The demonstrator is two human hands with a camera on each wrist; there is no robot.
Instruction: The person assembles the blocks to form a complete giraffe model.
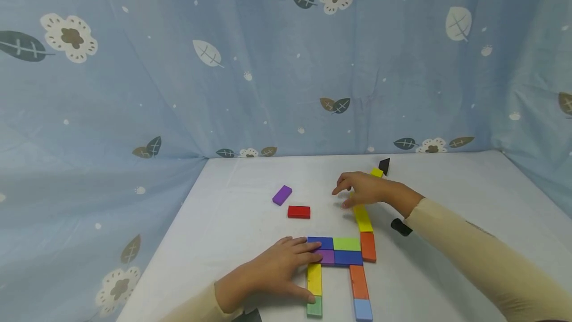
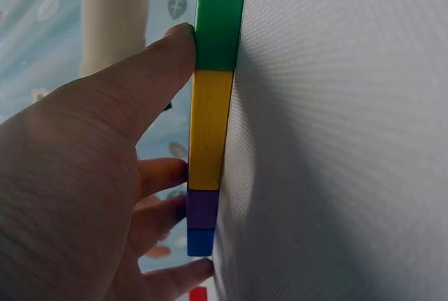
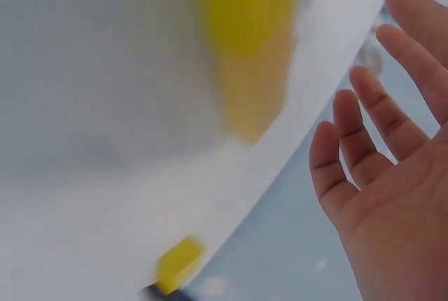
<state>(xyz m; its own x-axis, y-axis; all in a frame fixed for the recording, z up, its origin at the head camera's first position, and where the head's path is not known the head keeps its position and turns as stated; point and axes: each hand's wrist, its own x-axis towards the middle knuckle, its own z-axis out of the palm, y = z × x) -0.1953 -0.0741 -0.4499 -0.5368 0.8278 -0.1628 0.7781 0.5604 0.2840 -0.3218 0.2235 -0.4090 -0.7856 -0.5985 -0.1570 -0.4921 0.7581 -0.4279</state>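
Observation:
My left hand lies over the left side of a flat figure of coloured blocks, fingers spread. Its thumb touches the green block, and its fingertips rest at the purple block and blue block. A yellow block lies between thumb and fingers. My right hand hovers with loosely bent fingers and holds nothing. Beneath and beside it is a yellow block, which joins an orange block. In the right wrist view, a pale orange block adjoins a blurred yellow block.
A loose purple block and a red block lie left of the right hand. Beyond that hand are another yellow block and a dark piece. An orange block and light blue block form the figure's lower right strip.

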